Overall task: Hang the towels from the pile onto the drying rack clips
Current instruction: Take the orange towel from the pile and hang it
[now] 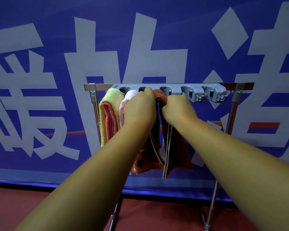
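The left hand (138, 109) and right hand (177, 110) each have their grip closed on the bunched top fold of the orange towel (178, 150). It looks soft, light and limp, its tails hanging below the drying rack's top rail (102, 86). That thick fold is the place to hold, feeding into the grey clip bar (190, 91) at mid-rail just behind.

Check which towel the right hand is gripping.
The orange towel, at the middle clip, held by the right hand; the yellow-green towel and pale pink towel hang further left.
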### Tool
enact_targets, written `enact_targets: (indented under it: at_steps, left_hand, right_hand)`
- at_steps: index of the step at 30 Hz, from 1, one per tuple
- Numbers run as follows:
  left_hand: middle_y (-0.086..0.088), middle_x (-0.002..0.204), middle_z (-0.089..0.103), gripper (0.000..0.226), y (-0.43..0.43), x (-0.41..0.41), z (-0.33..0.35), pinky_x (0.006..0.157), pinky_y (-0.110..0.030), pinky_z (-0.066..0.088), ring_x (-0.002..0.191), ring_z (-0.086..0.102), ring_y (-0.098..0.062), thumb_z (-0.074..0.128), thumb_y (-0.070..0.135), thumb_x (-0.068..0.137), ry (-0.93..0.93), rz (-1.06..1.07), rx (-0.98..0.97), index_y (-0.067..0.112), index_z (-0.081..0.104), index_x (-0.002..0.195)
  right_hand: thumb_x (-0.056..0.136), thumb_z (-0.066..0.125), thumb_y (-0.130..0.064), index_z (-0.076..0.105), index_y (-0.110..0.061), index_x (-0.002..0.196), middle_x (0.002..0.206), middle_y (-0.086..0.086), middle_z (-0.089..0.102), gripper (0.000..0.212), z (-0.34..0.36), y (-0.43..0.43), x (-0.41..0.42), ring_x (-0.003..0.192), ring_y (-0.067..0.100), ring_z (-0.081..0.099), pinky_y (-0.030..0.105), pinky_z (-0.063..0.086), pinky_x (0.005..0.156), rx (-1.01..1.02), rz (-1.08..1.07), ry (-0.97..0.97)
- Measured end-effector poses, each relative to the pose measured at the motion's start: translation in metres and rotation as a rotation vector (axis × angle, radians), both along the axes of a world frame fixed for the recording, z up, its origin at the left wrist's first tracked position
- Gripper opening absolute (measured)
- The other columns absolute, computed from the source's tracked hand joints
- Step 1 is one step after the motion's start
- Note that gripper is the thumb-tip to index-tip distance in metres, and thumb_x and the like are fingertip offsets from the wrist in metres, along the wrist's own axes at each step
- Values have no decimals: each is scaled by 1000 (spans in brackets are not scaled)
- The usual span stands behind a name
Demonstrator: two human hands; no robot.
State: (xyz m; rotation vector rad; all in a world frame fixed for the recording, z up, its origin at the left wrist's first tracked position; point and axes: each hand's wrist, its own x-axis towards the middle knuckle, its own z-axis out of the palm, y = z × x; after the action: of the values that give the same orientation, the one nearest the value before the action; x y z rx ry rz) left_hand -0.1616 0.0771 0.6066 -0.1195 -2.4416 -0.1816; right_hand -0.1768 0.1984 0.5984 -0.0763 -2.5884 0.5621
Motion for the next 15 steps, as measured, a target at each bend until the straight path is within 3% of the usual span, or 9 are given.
enact_targets:
  at_steps: [4, 7, 11, 15]
  left_hand:
    - [-7, 107, 68, 26, 3, -3, 1, 63, -36, 31, 106, 63, -33, 57, 25, 97, 6, -23, 110, 13, 53, 121]
    - [-5, 115, 66, 26, 2, -6, 5, 52, -33, 21, 112, 63, -31, 56, 21, 99, -23, -20, 118, 14, 51, 124]
    - [-6, 116, 65, 26, -3, -11, 7, 69, -39, 41, 108, 64, -33, 58, 18, 94, -17, -55, 179, 14, 55, 119]
    - [-10, 117, 60, 27, -11, -9, 16, 64, -40, 42, 93, 67, -35, 65, 8, 95, 89, -48, 192, 11, 52, 118]
  right_hand:
    - [91, 53, -8, 57, -12, 85, 89, 12, 58, 8, 5, 0, -1, 64, 23, 49, 29, 34, 51, -61, 21, 57]
    - [89, 50, -6, 61, -10, 91, 91, 11, 60, 13, 12, 2, 2, 64, 23, 49, 31, 36, 53, -75, 21, 90]
    - [87, 49, -3, 66, -11, 90, 81, 6, 59, 19, 19, 3, 4, 65, 23, 55, 30, 40, 51, -87, 40, 129]
    - [89, 47, -3, 64, -13, 90, 78, 7, 60, 20, 26, 1, 5, 65, 23, 55, 30, 38, 52, -65, 59, 183]
